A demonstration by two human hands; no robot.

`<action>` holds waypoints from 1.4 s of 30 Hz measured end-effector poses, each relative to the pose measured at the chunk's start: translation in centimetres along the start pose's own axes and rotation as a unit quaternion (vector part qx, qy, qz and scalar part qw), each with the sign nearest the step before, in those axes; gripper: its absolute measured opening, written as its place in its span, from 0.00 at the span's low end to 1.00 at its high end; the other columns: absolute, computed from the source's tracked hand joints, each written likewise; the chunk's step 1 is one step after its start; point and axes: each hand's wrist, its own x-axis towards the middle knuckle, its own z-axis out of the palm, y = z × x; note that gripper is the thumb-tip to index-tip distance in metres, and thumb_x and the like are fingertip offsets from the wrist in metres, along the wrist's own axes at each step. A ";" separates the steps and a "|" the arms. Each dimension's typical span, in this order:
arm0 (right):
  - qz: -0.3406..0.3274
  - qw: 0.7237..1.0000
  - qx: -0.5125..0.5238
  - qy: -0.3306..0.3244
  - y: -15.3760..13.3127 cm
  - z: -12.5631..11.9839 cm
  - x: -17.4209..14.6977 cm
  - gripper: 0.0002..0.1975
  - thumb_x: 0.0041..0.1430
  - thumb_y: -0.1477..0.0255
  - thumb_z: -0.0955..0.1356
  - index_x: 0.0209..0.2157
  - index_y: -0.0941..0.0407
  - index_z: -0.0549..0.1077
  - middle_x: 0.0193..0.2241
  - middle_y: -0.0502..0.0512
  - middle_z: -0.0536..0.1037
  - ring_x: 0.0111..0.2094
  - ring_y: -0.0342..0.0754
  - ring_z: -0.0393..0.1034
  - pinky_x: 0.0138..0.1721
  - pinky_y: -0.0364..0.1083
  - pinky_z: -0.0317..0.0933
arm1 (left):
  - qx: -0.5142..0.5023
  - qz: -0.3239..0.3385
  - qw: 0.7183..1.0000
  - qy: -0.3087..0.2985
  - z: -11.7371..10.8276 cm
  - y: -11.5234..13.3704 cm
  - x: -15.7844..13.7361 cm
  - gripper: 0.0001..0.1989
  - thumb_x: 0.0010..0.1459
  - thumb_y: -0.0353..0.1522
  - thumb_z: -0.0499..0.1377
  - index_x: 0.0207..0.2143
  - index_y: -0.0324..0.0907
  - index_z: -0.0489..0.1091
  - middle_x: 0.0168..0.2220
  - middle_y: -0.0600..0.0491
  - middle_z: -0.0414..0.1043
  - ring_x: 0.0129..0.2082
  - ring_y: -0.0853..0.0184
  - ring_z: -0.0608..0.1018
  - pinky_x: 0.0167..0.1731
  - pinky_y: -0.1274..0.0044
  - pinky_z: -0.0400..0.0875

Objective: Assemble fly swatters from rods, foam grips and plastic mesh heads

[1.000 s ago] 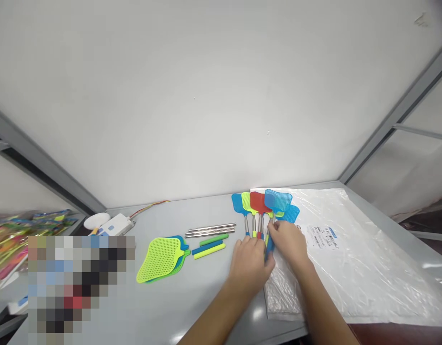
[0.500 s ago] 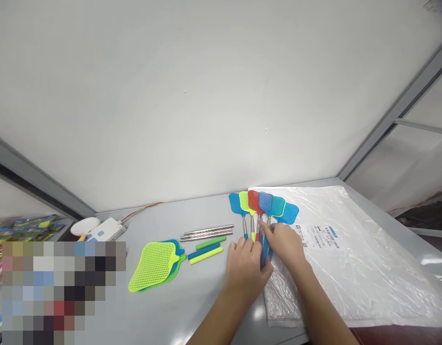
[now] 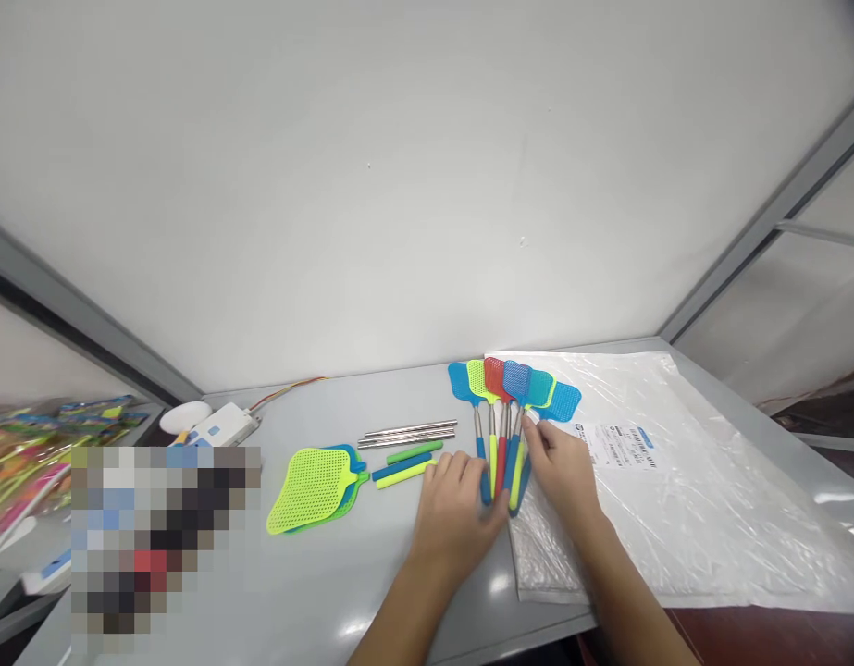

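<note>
Several fly swatters [image 3: 494,377] lie fanned out side by side, with blue, yellow, red and teal mesh heads, metal shafts and coloured handles. My left hand [image 3: 454,509] is beside the leftmost blue handle, fingers bent and thumb apart from them near the handle ends. On the right, my right hand [image 3: 565,467] has its fingers closed at the shaft of a swatter on the right side of the fan; part of the grip is hidden. Just left of my left hand lie loose green, blue and yellow handle tubes [image 3: 414,452].
Metal rods [image 3: 407,434] lie behind the tubes. Loose mesh swatter heads [image 3: 312,490] are stacked to the left. A clear plastic bag [image 3: 704,499] with a label covers the right of the table. A white device [image 3: 225,425] and packaged goods [image 3: 38,453] are farther left.
My left hand has shifted off the handles to the left, uncovering them. My right hand stays at the swatter shafts. The view has moved slightly.
</note>
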 end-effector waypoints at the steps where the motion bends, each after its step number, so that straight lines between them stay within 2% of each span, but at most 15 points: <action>1: -0.014 1.000 0.016 0.008 -0.3 0.0 -0.4 0.26 0.67 0.54 0.54 0.20 0.53 0.61 0.16 0.50 0.66 0.21 0.46 0.62 0.25 0.44 0.50 | -0.010 -0.005 1.000 0.006 -0.4 -0.5 -0.6 0.06 0.59 0.34 0.56 0.38 0.43 0.68 0.34 0.50 0.69 0.36 0.60 0.70 0.37 0.69 0.60; 4: -0.064 0.995 0.069 0.012 -1.5 0.3 -1.6 0.20 0.68 0.60 0.55 0.27 0.53 0.66 0.23 0.51 0.70 0.26 0.47 0.66 0.30 0.45 0.57 | -0.027 -0.032 0.999 0.023 -2.2 -2.1 -3.0 0.04 0.61 0.32 0.54 0.36 0.43 0.67 0.32 0.51 0.69 0.36 0.62 0.70 0.37 0.70 0.60; 6: -0.128 0.984 0.127 0.009 -2.6 0.9 -2.2 0.12 0.67 0.65 0.57 0.39 0.54 0.69 0.33 0.55 0.71 0.34 0.49 0.68 0.35 0.47 0.62 | -0.023 -0.058 0.997 0.036 -3.5 -3.3 -4.7 0.04 0.62 0.31 0.52 0.34 0.43 0.66 0.31 0.52 0.68 0.34 0.63 0.69 0.36 0.70 0.60; 9: -0.236 0.952 0.196 -0.005 -4.8 1.8 -2.7 0.16 0.64 0.72 0.59 0.53 0.52 0.64 0.47 0.62 0.64 0.46 0.53 0.66 0.40 0.51 0.66 | 0.001 -0.093 0.994 0.062 -5.4 -4.9 -6.7 0.05 0.63 0.31 0.52 0.34 0.43 0.66 0.30 0.52 0.67 0.33 0.63 0.68 0.36 0.71 0.59; 12: -0.297 0.933 0.199 -0.049 -7.0 2.3 -2.5 0.20 0.62 0.75 0.61 0.55 0.49 0.63 0.57 0.63 0.55 0.53 0.54 0.63 0.42 0.52 0.68 | 0.037 -0.129 0.987 0.093 -7.2 -6.8 -8.2 0.06 0.63 0.30 0.51 0.34 0.43 0.67 0.31 0.52 0.68 0.34 0.62 0.69 0.37 0.70 0.59; 15: -0.333 0.918 0.188 -0.103 -8.8 2.9 -1.3 0.20 0.62 0.76 0.60 0.54 0.48 0.64 0.60 0.61 0.53 0.55 0.53 0.62 0.44 0.52 0.68 | 0.060 -0.167 0.976 0.127 -9.0 -8.6 -9.7 0.06 0.63 0.30 0.51 0.35 0.43 0.67 0.32 0.52 0.70 0.36 0.62 0.69 0.38 0.70 0.60; 18: -0.360 0.911 0.146 -0.138 -9.9 4.5 0.8 0.16 0.64 0.76 0.58 0.49 0.51 0.68 0.58 0.60 0.60 0.55 0.52 0.64 0.47 0.53 0.67 | 0.074 -0.199 0.965 0.156 -10.0 -9.7 -10.9 0.06 0.63 0.29 0.52 0.35 0.43 0.68 0.33 0.51 0.71 0.36 0.62 0.70 0.39 0.70 0.61; 21: -0.371 0.905 0.050 -0.202 -10.5 6.6 3.0 0.14 0.64 0.75 0.58 0.45 0.53 0.72 0.53 0.59 0.68 0.48 0.52 0.70 0.47 0.53 0.66 | 0.092 -0.210 0.959 0.164 -10.1 -9.9 -11.5 0.06 0.62 0.29 0.53 0.38 0.43 0.70 0.38 0.49 0.71 0.39 0.60 0.70 0.41 0.69 0.63; 26: -0.391 0.871 -0.022 -0.296 -11.4 9.2 5.3 0.10 0.60 0.70 0.64 0.38 0.54 0.76 0.43 0.57 0.75 0.40 0.51 0.72 0.43 0.48 0.64 | 0.147 -0.229 0.956 0.111 -9.3 -9.8 -11.2 0.16 0.60 0.30 0.56 0.51 0.47 0.69 0.51 0.46 0.67 0.50 0.53 0.66 0.44 0.64 0.63; 29: -0.396 0.855 -0.045 -0.331 -11.8 9.9 5.9 0.09 0.60 0.68 0.65 0.35 0.54 0.76 0.38 0.56 0.76 0.37 0.50 0.72 0.39 0.47 0.63 | 0.161 -0.239 0.953 0.097 -9.2 -9.8 -11.2 0.16 0.60 0.31 0.56 0.51 0.48 0.69 0.55 0.47 0.65 0.53 0.51 0.64 0.49 0.60 0.61; 34: -0.385 0.848 -0.066 -0.359 -12.1 10.2 6.3 0.10 0.57 0.63 0.67 0.33 0.55 0.73 0.37 0.57 0.74 0.36 0.51 0.70 0.37 0.46 0.61 | 0.152 -0.231 0.954 0.113 -9.3 -10.0 -11.4 0.05 0.61 0.33 0.57 0.37 0.45 0.73 0.54 0.49 0.67 0.53 0.51 0.64 0.52 0.57 0.57; 36: -0.379 0.845 -0.072 -0.369 -12.1 10.2 6.4 0.11 0.56 0.62 0.67 0.33 0.55 0.71 0.35 0.57 0.74 0.35 0.50 0.69 0.36 0.46 0.61 | 0.147 -0.228 0.955 0.124 -9.3 -10.0 -11.5 0.05 0.61 0.34 0.58 0.33 0.44 0.71 0.54 0.49 0.68 0.53 0.51 0.64 0.52 0.57 0.56; 39: -0.373 0.842 -0.078 -0.382 -12.1 10.0 6.4 0.11 0.56 0.61 0.67 0.33 0.55 0.70 0.34 0.56 0.74 0.33 0.49 0.68 0.33 0.45 0.59 | 0.135 -0.216 0.958 0.129 -9.4 -9.9 -11.5 0.05 0.60 0.34 0.60 0.32 0.44 0.69 0.50 0.50 0.71 0.52 0.54 0.67 0.55 0.56 0.53; 42: -0.363 0.843 -0.081 -0.389 -12.1 9.8 6.3 0.11 0.56 0.61 0.67 0.32 0.54 0.69 0.33 0.55 0.75 0.31 0.48 0.67 0.31 0.45 0.57 | 0.127 -0.210 0.962 0.118 -9.5 -9.5 -11.6 0.05 0.59 0.33 0.61 0.37 0.45 0.68 0.42 0.53 0.74 0.49 0.58 0.71 0.58 0.54 0.46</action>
